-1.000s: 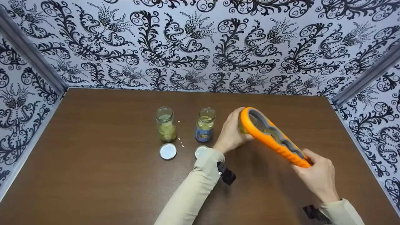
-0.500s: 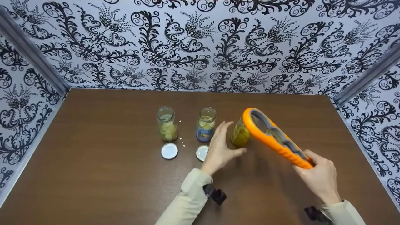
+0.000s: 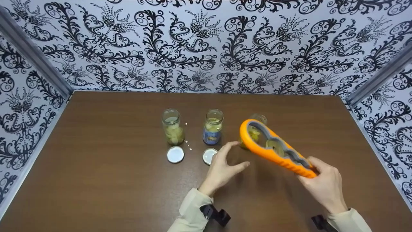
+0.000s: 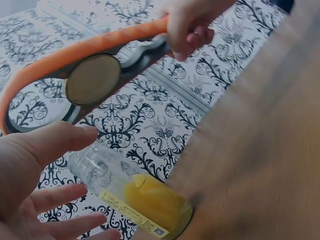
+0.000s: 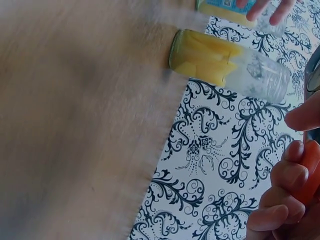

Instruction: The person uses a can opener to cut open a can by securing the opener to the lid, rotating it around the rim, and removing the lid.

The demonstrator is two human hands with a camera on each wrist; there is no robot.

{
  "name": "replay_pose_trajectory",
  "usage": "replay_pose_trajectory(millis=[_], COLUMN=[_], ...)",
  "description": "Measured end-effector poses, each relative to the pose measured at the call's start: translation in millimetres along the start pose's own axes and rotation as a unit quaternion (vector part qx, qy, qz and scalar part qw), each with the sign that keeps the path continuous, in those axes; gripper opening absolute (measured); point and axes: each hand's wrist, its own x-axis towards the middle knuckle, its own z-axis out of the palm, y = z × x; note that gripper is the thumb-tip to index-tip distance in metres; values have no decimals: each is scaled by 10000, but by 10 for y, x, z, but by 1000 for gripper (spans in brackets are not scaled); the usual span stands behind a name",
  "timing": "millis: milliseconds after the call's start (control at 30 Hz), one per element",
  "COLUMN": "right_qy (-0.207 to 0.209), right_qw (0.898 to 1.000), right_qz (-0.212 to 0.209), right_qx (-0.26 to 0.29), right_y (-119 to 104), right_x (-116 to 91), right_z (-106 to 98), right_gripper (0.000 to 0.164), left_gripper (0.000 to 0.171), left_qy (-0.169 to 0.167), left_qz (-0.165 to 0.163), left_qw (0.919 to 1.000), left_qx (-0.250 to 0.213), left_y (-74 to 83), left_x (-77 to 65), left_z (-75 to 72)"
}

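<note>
My right hand (image 3: 325, 185) grips the narrow end of an orange and grey jar opener (image 3: 262, 150), held aloft. A round jar lid (image 4: 93, 80) sits in the opener's middle opening. Behind the opener in the head view stands a lidless glass jar (image 5: 205, 57) with yellow-green pieces inside, partly hidden there. My left hand (image 3: 220, 172) holds nothing; its thumb and fingers are spread apart, left of that jar and close to a white lid (image 3: 209, 156) on the table.
Two more lidless jars, one with pale green contents (image 3: 173, 132) and one with a blue label (image 3: 211, 136), stand to the left on the brown table (image 3: 112, 167). Another white lid (image 3: 175, 154) lies before the leftmost jar. Small white bits (image 3: 186, 141) are scattered between them. Patterned walls (image 3: 206, 48) enclose the table.
My left hand has let go of the right-hand jar and drawn back left and toward me. The jar opener has shifted slightly left and lower in the head view, still in my right hand.
</note>
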Motion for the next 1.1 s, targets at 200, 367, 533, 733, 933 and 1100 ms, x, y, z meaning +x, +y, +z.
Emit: replay_pose_trajectory(millis=[200,367,533,733,933,1100], right_qy=[-94,-48,9,92,131,121], right_qw=[9997,9968,9908,9850,9827,9829], right_qz=[-237,-797,-1356,-1721,-1823,-1806], right_qx=[65,62,-27,-106,-284,-334], right_y=[-29,-34,-35,-24,-28,-23], right_x=[-39,-83,-121,-164,-186,-199], right_z=[64,126,199,276,320,337], right_gripper=[36,38,36,35,31,30], left_gripper=[33,29,18,13,20,26], left_qy=[-327,-572,-628,-579,-931,-1151], left_qz=[-456,-874,-1590,-2096,-2236,-2340], left_qw=[9836,9617,9077,8502,8094,8027], left_qx=[-1715,-2532,-3832,-4795,-5349,-5363], left_y=[-34,-64,-34,11,51,74], left_x=[-52,-72,-112,-173,-190,-199], left_z=[34,65,113,156,171,167])
